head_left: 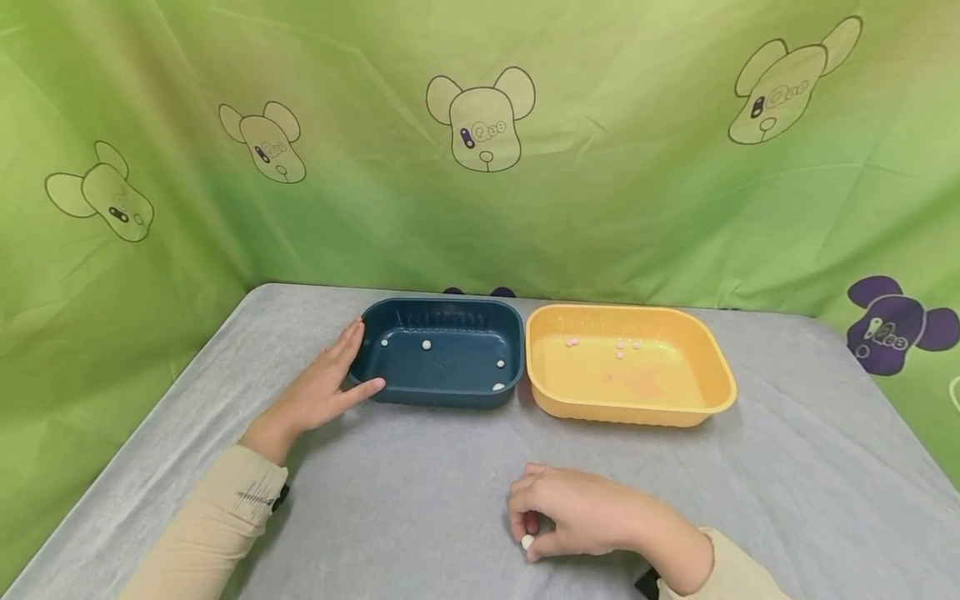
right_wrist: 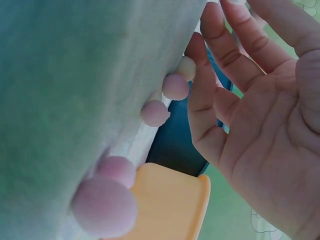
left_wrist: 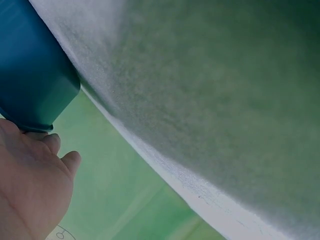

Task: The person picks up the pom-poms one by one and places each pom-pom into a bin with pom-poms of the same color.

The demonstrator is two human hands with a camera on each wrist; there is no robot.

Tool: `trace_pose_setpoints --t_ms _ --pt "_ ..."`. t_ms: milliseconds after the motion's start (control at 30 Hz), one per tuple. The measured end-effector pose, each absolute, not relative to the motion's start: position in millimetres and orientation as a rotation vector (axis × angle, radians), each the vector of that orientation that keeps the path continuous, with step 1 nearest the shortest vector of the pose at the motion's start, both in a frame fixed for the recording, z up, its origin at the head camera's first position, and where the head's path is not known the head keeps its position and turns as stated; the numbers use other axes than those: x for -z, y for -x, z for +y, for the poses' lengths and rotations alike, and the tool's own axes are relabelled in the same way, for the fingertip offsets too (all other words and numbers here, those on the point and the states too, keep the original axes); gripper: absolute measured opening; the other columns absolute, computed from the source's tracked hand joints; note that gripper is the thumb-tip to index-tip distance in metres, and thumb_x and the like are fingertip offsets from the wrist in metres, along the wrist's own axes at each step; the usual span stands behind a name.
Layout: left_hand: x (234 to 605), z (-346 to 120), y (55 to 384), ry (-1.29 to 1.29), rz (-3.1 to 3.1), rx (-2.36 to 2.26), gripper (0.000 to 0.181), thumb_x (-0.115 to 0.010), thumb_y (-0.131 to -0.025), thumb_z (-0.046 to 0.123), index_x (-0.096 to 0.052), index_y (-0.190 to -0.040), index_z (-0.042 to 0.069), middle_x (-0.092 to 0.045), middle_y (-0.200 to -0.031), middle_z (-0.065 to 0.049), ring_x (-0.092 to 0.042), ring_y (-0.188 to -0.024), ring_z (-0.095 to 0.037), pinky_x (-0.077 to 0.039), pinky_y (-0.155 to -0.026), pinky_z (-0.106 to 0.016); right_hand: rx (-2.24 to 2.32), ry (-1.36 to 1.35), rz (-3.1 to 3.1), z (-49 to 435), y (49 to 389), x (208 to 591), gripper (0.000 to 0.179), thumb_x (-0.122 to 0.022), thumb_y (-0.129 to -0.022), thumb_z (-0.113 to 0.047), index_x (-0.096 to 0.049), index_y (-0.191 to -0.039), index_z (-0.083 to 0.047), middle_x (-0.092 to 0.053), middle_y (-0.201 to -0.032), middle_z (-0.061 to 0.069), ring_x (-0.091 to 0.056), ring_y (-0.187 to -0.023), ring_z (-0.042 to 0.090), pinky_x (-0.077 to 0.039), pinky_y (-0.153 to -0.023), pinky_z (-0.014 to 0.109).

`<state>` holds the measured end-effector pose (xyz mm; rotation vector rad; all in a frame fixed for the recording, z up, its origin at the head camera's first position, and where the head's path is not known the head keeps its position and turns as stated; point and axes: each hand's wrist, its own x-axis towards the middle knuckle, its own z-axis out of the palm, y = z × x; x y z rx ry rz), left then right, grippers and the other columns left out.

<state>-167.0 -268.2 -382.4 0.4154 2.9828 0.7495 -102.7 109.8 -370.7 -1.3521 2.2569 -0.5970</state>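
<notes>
My left hand [head_left: 326,387] rests with straight, spread fingers against the left end of the dark blue basin [head_left: 442,398]. Its thumb lies by the front rim. In the head view, my right hand [head_left: 581,510], fingers curled, pinches a small white ball [head_left: 528,542] between thumb and fingertips, low over the cloth. A darker pink ball [head_left: 531,522] shows in the shade under those fingers. Seen from the right wrist, several pink balls [right_wrist: 104,206] and a whitish ball [right_wrist: 186,68] lie on the cloth beside the fingers; most are hidden from above.
Several small white balls [head_left: 427,344] lie spread inside the blue basin. To its right stands a yellow basin [head_left: 630,412] with several small pink balls [head_left: 619,355] in it. A grey cloth [head_left: 420,492] covers the table, and a green printed curtain [head_left: 360,208] hangs behind.
</notes>
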Motion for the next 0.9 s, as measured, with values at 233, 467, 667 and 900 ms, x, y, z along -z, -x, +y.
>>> trace_pose_setpoints --t_ms 233,467,667,900 --pt "379.8 -266.9 166.2 -0.411 2.984 -0.759 0.096 -0.053 -0.096 0.060 0.000 -0.161 0.013 0.000 -0.169 -0.009 -0.006 -0.156 -0.029 -0.011 -0.121 -0.063 0.620 1.361 2.244 109.6 103.3 368.3 0.021 -0.080 -0.080 -0.026 -0.060 -0.079 -0.028 -0.051 -0.079 -0.021 -0.046 -0.084 -0.005 -0.042 -0.073 0.012" --pt "380.2 -267.7 166.6 -0.416 2.985 -0.755 0.096 -0.054 -0.096 0.059 -0.001 -0.161 0.012 -0.001 -0.169 -0.009 -0.005 -0.156 -0.029 -0.011 -0.121 -0.064 0.607 1.336 2.252 108.1 102.5 366.6 0.021 -0.080 -0.081 -0.026 -0.060 -0.078 -0.029 -0.051 -0.079 -0.022 -0.046 -0.083 -0.006 -0.042 -0.073 0.013" --pt "381.3 -268.5 166.4 -0.419 2.983 -0.758 0.096 -0.054 -0.096 0.059 -0.001 -0.161 0.012 -0.001 -0.169 -0.009 -0.006 -0.156 -0.029 -0.011 -0.121 -0.064 0.603 1.324 2.233 106.5 103.5 364.0 0.019 -0.079 -0.082 -0.026 -0.060 -0.077 -0.028 -0.049 -0.074 -0.021 -0.047 -0.078 -0.006 -0.041 -0.074 0.014" --pt "381.4 -268.6 165.8 -0.415 2.979 -0.770 0.096 -0.054 -0.096 0.059 0.000 -0.161 0.013 0.000 -0.169 -0.008 -0.006 -0.156 -0.029 -0.011 -0.121 -0.064 0.649 1.326 2.187 105.5 105.1 361.5 0.019 -0.078 -0.083 -0.019 -0.061 -0.075 -0.023 -0.046 -0.068 -0.020 -0.044 -0.067 -0.008 -0.040 -0.072 0.014"
